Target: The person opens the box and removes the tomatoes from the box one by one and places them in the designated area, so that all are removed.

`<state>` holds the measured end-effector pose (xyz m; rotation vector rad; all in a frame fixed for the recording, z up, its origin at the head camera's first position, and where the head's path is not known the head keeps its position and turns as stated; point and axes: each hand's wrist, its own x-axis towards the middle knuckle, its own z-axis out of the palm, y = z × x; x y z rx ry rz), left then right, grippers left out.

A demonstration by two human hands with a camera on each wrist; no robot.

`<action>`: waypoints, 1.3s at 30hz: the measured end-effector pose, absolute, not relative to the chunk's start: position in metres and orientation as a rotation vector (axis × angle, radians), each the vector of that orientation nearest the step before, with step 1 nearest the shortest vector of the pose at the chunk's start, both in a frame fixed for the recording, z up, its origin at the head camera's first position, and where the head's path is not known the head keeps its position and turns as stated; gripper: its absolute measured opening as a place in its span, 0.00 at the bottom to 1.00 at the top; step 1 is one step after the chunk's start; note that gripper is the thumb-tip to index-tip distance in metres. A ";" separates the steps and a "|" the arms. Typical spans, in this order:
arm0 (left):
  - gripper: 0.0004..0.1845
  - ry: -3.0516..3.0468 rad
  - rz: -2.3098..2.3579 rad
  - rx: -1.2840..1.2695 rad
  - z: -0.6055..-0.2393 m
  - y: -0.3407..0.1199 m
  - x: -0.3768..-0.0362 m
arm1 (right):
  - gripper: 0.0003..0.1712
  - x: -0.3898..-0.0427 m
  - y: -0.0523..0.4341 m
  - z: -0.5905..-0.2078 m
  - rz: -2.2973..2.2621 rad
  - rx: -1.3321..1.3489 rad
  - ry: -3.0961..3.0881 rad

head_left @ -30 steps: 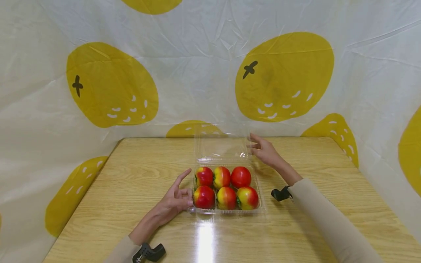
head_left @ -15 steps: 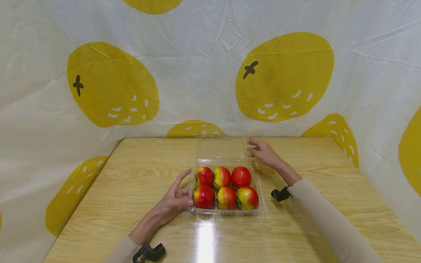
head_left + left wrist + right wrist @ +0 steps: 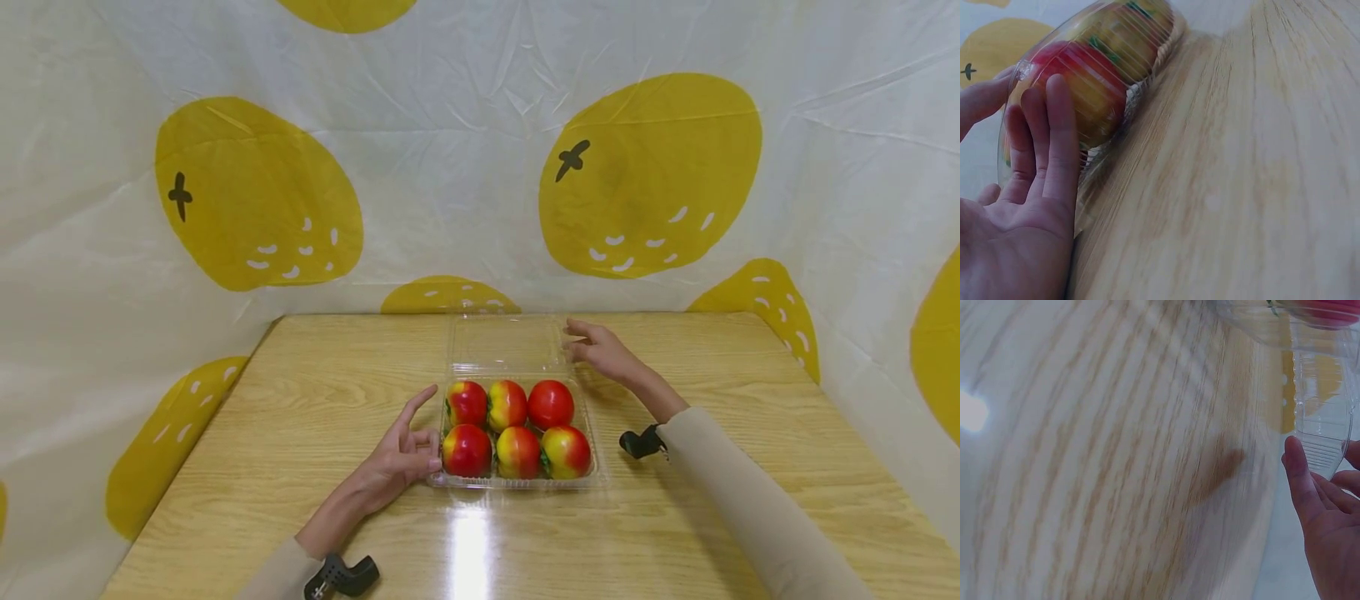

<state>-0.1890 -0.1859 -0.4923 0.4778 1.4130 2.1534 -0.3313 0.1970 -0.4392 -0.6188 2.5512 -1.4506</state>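
A clear plastic clamshell container (image 3: 517,483) sits on the table, its hinged lid (image 3: 506,343) swung back away from the person. Several round red and yellow fruits (image 3: 517,452) lie inside in two rows, some with green leaves showing. My left hand (image 3: 393,462) rests at the container's left side. In the left wrist view, straight fingers (image 3: 1063,137) touch the clear wall beside a fruit (image 3: 1088,94). My right hand (image 3: 606,353) is at the lid's right edge. In the right wrist view, its fingers lie on both sides of the lid's end (image 3: 1319,453), pinching it.
The wooden table (image 3: 337,358) runs back to a white cloth (image 3: 450,183) printed with large yellow fruits, which hangs behind and at both sides. A dark wrist device (image 3: 641,443) sits on the right sleeve, another (image 3: 341,575) on the left.
The lid has tilted further back and lower, away from the person. My right hand has come down slightly with it. The left hand and the fruits have kept their places.
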 end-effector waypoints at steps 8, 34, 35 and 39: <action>0.59 1.425 2.145 0.492 -0.492 -0.187 -0.189 | 0.37 -0.329 0.196 -0.439 -1.441 -0.602 2.558; 0.55 1.423 2.157 0.600 -0.495 -0.185 -0.190 | 0.33 -0.328 0.200 -0.436 -1.285 -0.571 2.636; 0.55 1.422 2.158 0.602 -0.495 -0.185 -0.190 | 0.33 -0.327 0.201 -0.434 -1.269 -0.576 2.635; 0.55 1.424 2.159 0.601 -0.495 -0.185 -0.190 | 0.32 -0.325 0.203 -0.427 -1.190 -0.622 2.699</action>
